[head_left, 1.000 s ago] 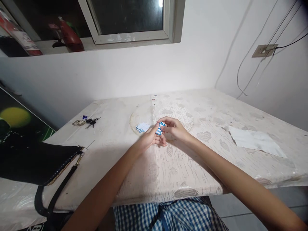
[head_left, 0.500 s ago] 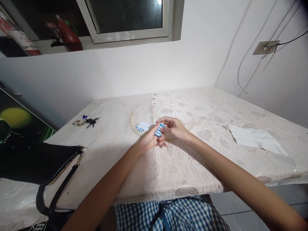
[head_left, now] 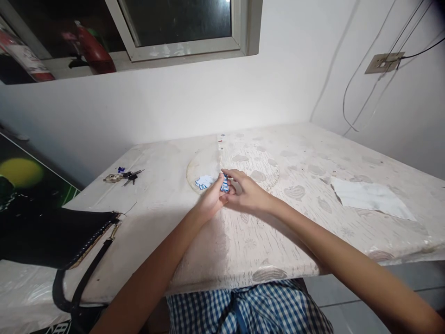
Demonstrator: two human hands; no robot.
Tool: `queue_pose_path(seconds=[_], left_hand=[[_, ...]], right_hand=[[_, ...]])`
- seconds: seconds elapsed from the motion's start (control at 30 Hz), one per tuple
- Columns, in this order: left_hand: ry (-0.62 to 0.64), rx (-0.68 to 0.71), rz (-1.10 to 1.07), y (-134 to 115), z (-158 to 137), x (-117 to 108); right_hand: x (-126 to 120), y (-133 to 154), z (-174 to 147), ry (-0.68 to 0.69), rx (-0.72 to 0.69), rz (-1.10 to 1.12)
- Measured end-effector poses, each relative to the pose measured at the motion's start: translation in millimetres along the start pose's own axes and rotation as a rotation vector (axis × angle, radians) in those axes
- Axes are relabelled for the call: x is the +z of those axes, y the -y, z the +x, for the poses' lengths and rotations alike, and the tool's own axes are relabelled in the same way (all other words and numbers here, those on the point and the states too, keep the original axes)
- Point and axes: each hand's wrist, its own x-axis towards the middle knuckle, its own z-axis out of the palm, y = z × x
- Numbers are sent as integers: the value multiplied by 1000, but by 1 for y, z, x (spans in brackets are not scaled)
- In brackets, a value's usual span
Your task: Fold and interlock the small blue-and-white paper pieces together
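Both hands meet over the middle of the table [head_left: 194, 264]. The left hand [head_left: 211, 200] pinches a small card [head_left: 225, 183], white with blue markings too small to read, its thumb pressed over the card's left side. The right hand [head_left: 248, 191] curls around the card from three o'clock, index fingertip at the top edge, thumb low near the left hand's fingers; one cannot tell whether its grip is pinching the card or only resting against it.

With the card as the clock's centre and twelve towards the wall [head_left: 194, 102], blue-and-white pieces [head_left: 204, 181] lie at nine o'clock, just beside the left hand, within a faint ring [head_left: 187, 171] on the table. Keys [head_left: 130, 176] lie well apart at nine, next to a small blue thing [head_left: 121, 170]. A black bag [head_left: 52, 236] sits at eight, its strap [head_left: 91, 269] hanging over the table's near edge. A white cloth [head_left: 370, 198] lies flat at three. At twelve, near the wall, is a tiny red bit [head_left: 221, 141]. A red bottle [head_left: 95, 53] leans on the window ledge between ten and eleven; a socket [head_left: 382, 63] with wires is at two.
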Motion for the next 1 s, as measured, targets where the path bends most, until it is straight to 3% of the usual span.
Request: queue_pose_path(seconds=[0.27,0.5,0.67,1.0], left_hand=[[-51,53,-37,4,1,1],[-53,99,188,6,-5,4],[-56,105,211,5,-6,4],[-18,32,165,1,-6,5]], right_hand=[[2,-4,-1,5,-121,-93],[-2,1,-1,27,-95,-94],[-3,3,-1,46,-98,-106],[-5,-1,-2,45,-138,-134]])
